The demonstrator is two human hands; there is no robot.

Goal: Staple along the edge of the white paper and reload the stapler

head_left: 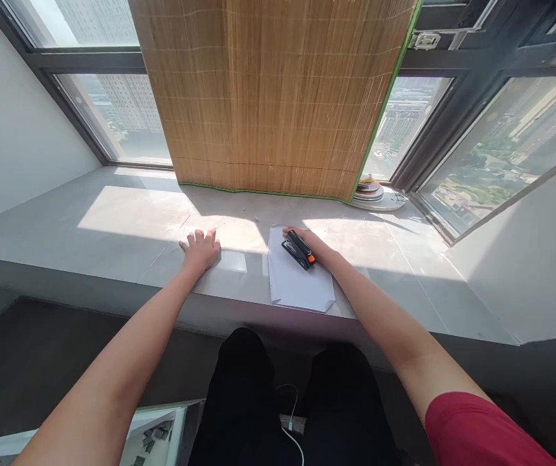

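My left hand (200, 250) rests on the pale windowsill with its fingers spread, holding nothing. To its right lies a small stack of white paper (301, 288), its near corners slightly curled. Over the upper part of the paper is a black stapler (299, 250) with an orange tab at its near end. My right hand (309, 239) closes around the stapler from the far right side. The stapler hides part of these fingers.
A bamboo blind (278, 97) with green edging hangs before the window down to the sill (112, 239). Several stacked plates (377, 197) stand at the back right. Below, a white-framed box (175, 433) holds small grey pieces, and a white cable (294, 443) runs between my legs.
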